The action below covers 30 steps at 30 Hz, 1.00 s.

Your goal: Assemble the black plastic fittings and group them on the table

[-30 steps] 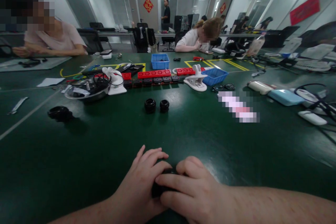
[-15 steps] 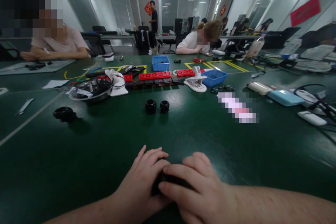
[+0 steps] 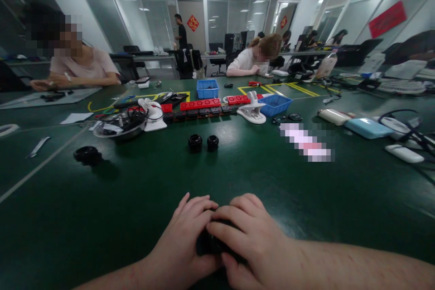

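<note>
My left hand [image 3: 188, 231] and my right hand [image 3: 253, 231] meet over a black part [image 3: 215, 244] low in the middle of the view. The fingers of both hands are curled round it and cover most of it, so its full shape is hidden. It looks dark and shiny, like the black ringed fittings on the table. Two of those stand upright ahead of my hands, a larger black fitting [image 3: 195, 143] and a smaller black fitting [image 3: 213, 143]. A bigger black fitting [image 3: 87, 156] lies on its side to the left.
Across the green table [image 3: 152, 176] are a metal bowl [image 3: 118, 134] of small parts, red-topped sockets [image 3: 200, 104], a white clip stand [image 3: 252, 111] and a blue bin [image 3: 276, 105]. A wrench [image 3: 38, 147] lies left; a light-blue case [image 3: 369, 128] and cables lie right. People sit opposite.
My right hand has shifted its grip on the black part, its thumb now lower and fingers closer to my left hand. The camera has tilted slightly. A person in the background has moved left.
</note>
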### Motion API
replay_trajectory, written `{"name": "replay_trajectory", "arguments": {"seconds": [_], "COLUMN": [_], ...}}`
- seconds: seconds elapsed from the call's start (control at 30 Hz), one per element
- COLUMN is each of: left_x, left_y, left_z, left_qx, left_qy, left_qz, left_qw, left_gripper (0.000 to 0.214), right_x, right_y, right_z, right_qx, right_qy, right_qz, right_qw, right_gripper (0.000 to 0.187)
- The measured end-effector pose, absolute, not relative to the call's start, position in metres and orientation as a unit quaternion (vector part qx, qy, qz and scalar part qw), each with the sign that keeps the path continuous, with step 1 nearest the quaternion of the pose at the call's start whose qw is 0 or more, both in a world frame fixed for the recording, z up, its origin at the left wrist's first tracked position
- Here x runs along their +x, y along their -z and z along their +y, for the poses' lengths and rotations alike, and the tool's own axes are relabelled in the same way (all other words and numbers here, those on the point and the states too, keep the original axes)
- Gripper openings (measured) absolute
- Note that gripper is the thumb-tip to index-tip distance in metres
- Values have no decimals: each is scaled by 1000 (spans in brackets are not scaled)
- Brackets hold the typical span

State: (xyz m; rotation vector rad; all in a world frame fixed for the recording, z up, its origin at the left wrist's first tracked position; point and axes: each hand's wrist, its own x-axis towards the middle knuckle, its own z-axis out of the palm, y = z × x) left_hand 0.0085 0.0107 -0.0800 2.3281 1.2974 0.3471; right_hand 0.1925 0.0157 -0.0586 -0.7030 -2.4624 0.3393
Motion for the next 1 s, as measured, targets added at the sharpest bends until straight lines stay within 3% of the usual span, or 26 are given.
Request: {"name": "replay_trajectory", "arguments": {"seconds": [0.43,0.7,1.0], "left_x": [7,4,8], "left_y": [82,86,77], "left_z": [10,11,9], "left_qx": [851,854,851], "left_qy": [-139,-145,-135], "left_qz": [458,450,460], "left_qw": [218,215,214], "left_gripper": [51,53,42], "right_x": [196,198,195], "right_y": [55,53,55], "right_z": [13,15,15], "right_qx": [-227,-251,-259], "right_qy": [-120,-118,-129], "right_qz": [-928,-888,-903], "right_qw": [272,367,319], "right_gripper": [28,40,22]}}
